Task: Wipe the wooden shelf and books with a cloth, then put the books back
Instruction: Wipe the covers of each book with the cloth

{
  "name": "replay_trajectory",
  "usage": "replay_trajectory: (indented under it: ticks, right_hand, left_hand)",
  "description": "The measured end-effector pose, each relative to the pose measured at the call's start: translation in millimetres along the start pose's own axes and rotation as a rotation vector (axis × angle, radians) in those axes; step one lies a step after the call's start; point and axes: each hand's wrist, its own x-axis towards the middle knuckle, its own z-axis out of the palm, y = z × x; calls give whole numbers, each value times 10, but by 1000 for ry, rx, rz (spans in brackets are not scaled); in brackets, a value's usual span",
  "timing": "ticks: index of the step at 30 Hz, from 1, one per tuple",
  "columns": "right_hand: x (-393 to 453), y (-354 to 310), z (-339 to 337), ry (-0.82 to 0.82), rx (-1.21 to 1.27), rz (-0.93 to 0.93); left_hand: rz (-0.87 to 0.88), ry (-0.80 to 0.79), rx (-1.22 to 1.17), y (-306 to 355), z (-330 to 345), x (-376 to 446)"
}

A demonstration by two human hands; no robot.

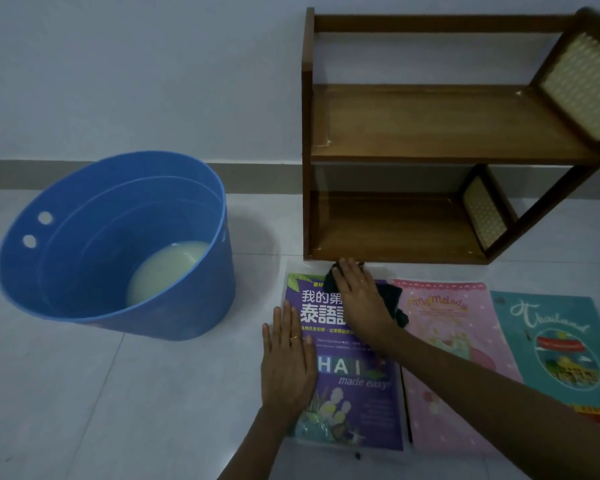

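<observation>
purple book (357, 393) flat on floor, left hand (286, 358) spread on its edge, right hand (359, 296) pressing dark cloth (392, 301) flat on top

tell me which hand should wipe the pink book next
Right, probably. The right hand already presses the dark cloth at the purple book's top edge, beside the pink book. The left hand lies flat on the purple book's far side, steadying it.

A dark cloth (394, 303) is pressed on the purple book (357, 393), laid flat beside pink (444, 358) and teal (555, 348) books before the empty wooden shelf (430, 123).
</observation>
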Motion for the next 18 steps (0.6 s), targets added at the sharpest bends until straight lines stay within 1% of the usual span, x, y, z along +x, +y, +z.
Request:
replay_trajectory:
  ticks: [2,4,5,8,9,11,13,14,16,18]
  right_hand:
    - [-206,-127,84,47,-22,-112]
    - [-471,-305,206,25,-48,-213]
    - [-568,-370,257,41,-40,-271]
    - [-673,-351,215,38,-18,-358]
    - [-626,-273,165,28,-13,-346]
    - [-484,-87,23,14,-2,-237]
    - [-358,73,-79,-38,39,-114]
    - [-327,104,-96,-67,32,-93]
    - [-385,70,-68,-101,34,-102]
    - [-585,-73,31,-14,-15,-175]
  left_hand:
    - [20,-1,36,6,-18,10]
    - [47,-5,86,0,-15,16]
    - [63,1,117,-9,-9,22]
    - [79,9,146,-3,4,23]
    - [65,2,129,7,7,18]
    - [27,-7,104,15,6,6]
    - [6,-3,97,25,9,1]
    - [1,-9,107,28,15,-4]
    - [-7,-13,117,30,19,-4]
    - [0,-13,136,49,-5,8]
